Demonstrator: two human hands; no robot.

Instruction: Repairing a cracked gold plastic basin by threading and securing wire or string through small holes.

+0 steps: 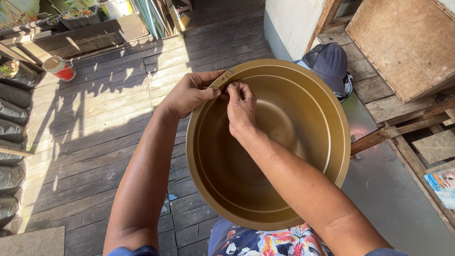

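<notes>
Both hands pinch at eleven o'clock: left hand (189,94) grips the wide golden metal basin (284,189) rim, right hand (241,106) fingers closed on its small rim tab (222,79).

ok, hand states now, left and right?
Left hand: closed, gripping the rim of the big round gold metal basin.
Right hand: fingers pinched at a small fitting on that rim.

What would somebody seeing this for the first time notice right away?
A big round gold-coloured metal basin fills the middle, held over a dark wooden plank deck. The left hand and right hand pinch a small tab at its upper-left rim. Behind the basin lies a dark blue cap, and a red and white bucket stands at the far left.
</notes>
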